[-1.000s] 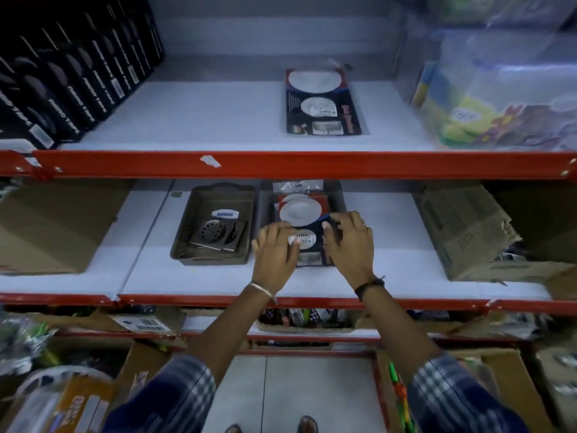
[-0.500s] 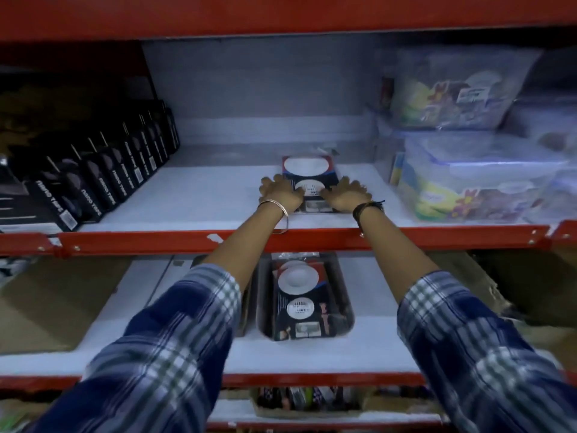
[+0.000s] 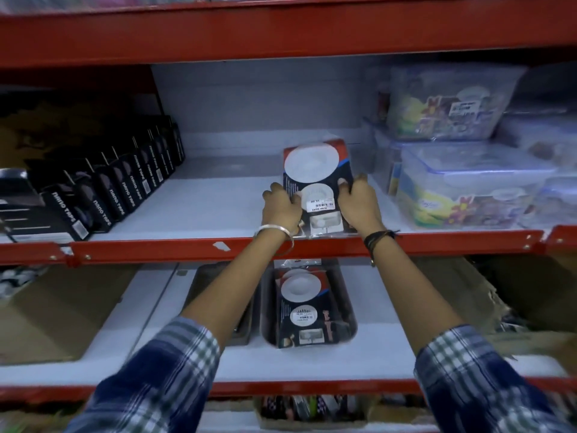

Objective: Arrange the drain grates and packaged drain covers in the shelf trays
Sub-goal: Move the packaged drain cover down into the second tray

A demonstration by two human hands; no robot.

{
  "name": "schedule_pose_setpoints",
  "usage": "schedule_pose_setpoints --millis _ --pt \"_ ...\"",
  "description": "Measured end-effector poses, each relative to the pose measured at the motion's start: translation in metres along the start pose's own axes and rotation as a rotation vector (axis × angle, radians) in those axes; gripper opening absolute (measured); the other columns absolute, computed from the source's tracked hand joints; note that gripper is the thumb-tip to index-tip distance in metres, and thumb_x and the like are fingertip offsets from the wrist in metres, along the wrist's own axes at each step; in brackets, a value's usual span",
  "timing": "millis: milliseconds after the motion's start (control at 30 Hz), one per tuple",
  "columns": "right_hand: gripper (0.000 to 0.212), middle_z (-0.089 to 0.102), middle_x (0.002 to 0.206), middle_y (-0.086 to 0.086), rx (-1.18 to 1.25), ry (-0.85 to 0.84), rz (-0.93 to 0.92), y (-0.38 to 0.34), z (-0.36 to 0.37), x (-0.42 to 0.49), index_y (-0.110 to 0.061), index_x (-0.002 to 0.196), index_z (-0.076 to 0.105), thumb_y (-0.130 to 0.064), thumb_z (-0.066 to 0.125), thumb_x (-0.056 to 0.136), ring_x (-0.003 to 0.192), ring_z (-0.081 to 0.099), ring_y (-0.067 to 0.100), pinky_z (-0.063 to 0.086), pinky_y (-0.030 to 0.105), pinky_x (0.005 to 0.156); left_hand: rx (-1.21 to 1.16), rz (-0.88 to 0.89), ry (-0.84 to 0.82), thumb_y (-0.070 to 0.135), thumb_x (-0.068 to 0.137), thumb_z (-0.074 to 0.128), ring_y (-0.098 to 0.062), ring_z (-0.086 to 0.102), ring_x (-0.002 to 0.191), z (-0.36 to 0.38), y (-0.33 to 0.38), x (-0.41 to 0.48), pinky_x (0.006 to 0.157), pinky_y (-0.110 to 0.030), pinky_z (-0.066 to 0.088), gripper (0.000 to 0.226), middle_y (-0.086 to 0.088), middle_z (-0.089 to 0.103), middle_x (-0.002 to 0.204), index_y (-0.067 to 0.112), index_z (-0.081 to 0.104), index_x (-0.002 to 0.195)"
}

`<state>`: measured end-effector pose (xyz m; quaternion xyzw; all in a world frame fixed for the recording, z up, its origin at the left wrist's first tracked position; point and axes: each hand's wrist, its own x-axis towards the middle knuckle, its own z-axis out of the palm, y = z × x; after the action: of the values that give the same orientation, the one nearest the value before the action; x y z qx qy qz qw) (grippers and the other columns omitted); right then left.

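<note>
A packaged drain cover [image 3: 315, 170], dark card with white round discs under clear plastic, is tilted up off the upper white shelf [image 3: 203, 207]. My left hand [image 3: 281, 204] grips its left edge and my right hand [image 3: 359, 201] grips its right edge. On the shelf below, a grey tray [image 3: 351, 326] holds more packaged drain covers [image 3: 304, 307]. A second grey tray [image 3: 203, 276] stands left of it, mostly hidden behind my left forearm, so its contents cannot be seen.
Black tape boxes [image 3: 103, 189] line the upper shelf's left side. Clear plastic containers [image 3: 462, 189] are stacked at the right. Cardboard boxes [image 3: 53, 310] stand on the lower shelf at both ends. Red shelf beams [image 3: 156, 248] run across the front.
Both hands left the tray on the lower shelf, reached to the upper shelf, closed on the package lying there and tipped it up toward me.
</note>
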<state>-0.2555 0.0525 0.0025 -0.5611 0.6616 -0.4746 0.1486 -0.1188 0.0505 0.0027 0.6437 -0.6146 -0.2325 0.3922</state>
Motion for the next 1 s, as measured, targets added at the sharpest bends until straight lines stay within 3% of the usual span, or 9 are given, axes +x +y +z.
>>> schedule_pose_setpoints --millis 167,267,333,400,533,633,767,900,1000 --pt "0.024 0.059 0.076 0.008 0.069 0.098 -0.169 0.014 -0.011 -0.068 -0.002 0.108 0.044 -0.024 0.039 0.099 0.071 0.057 0.03 0.036 0.031 0.058 -0.053 0.209 0.146 0.015 0.096 0.045 -0.031 0.054 0.104 0.001 -0.019 -0.072 0.082 -0.035 0.045 0.034 -0.018 0.043 0.126 0.002 0.04 0.126" --pt "0.019 0.049 0.061 -0.006 0.115 0.128 -0.208 0.034 -0.011 -0.109 -0.007 0.104 0.045 -0.025 0.039 0.099 0.054 0.05 0.018 0.032 0.033 0.05 -0.14 0.318 0.216 0.017 0.097 0.043 -0.013 0.05 0.098 0.009 -0.043 -0.113 0.075 -0.017 0.039 0.037 -0.012 0.044 0.126 0.006 0.038 0.132" --pt "0.015 0.044 0.058 -0.009 0.121 0.136 -0.215 0.053 -0.007 -0.134 -0.012 0.105 0.044 -0.025 0.039 0.099 0.05 0.046 0.01 0.028 0.032 0.049 -0.198 0.321 0.209 0.019 0.098 0.042 -0.014 0.049 0.108 0.018 -0.062 -0.138 0.086 -0.019 0.041 0.042 -0.011 0.043 0.13 0.006 0.033 0.137" --pt "0.018 0.046 0.057 -0.005 0.126 0.125 -0.22 0.073 0.0 -0.158 -0.011 0.106 0.043 -0.027 0.039 0.099 0.048 0.048 0.016 0.034 0.035 0.047 -0.225 0.31 0.178 0.02 0.098 0.042 -0.015 0.047 0.116 0.03 -0.083 -0.158 0.093 -0.022 0.041 0.046 -0.013 0.043 0.133 0.004 0.03 0.139" --pt "0.028 0.063 0.076 0.009 0.151 0.057 -0.155 0.116 0.019 -0.205 -0.019 0.102 0.041 -0.045 0.032 0.095 0.066 0.064 0.028 0.053 0.037 0.05 -0.201 0.238 0.087 0.036 0.094 0.036 0.011 0.035 0.113 0.05 -0.124 -0.199 0.09 0.002 0.03 0.063 -0.015 0.04 0.14 0.0 0.023 0.143" --pt "0.061 0.069 0.089 0.01 0.13 0.016 -0.074 0.143 0.028 -0.234 -0.005 0.116 0.046 -0.056 0.028 0.089 0.078 0.068 0.023 0.049 0.018 0.057 -0.191 0.149 -0.018 0.023 0.096 0.042 -0.011 0.044 0.127 0.065 -0.155 -0.223 0.098 -0.019 0.04 0.057 -0.013 0.039 0.144 0.003 0.019 0.144" --pt "0.071 0.069 0.09 0.005 0.061 -0.063 0.055 0.175 0.044 -0.258 -0.009 0.119 0.044 -0.067 0.02 0.087 0.081 0.069 0.029 0.057 0.036 0.062 -0.166 0.05 -0.087 0.019 0.097 0.043 -0.013 0.051 0.113 0.081 -0.184 -0.237 0.088 -0.022 0.044 0.052 0.003 0.038 0.123 0.006 0.022 0.143" --pt "0.047 0.072 0.094 0.014 -0.108 -0.106 0.114 0.184 0.062 -0.245 -0.012 0.124 0.043 -0.048 0.031 0.095 0.082 0.068 0.036 0.05 0.034 0.059 -0.105 -0.034 -0.131 0.02 0.098 0.042 -0.02 0.056 0.097 0.09 -0.194 -0.218 0.078 -0.021 0.045 0.051 -0.005 0.038 0.119 0.005 0.025 0.143" --pt "0.046 0.068 0.111 0.014 -0.191 -0.086 0.172 0.176 0.073 -0.213 -0.009 0.134 0.039 -0.034 0.044 0.096 0.092 0.066 0.037 0.052 0.037 0.068 -0.012 -0.13 -0.212 0.026 0.098 0.04 -0.038 0.062 0.1 0.093 -0.195 -0.183 0.087 -0.039 0.052 0.061 -0.023 0.018 0.148 0.007 0.01 0.149"
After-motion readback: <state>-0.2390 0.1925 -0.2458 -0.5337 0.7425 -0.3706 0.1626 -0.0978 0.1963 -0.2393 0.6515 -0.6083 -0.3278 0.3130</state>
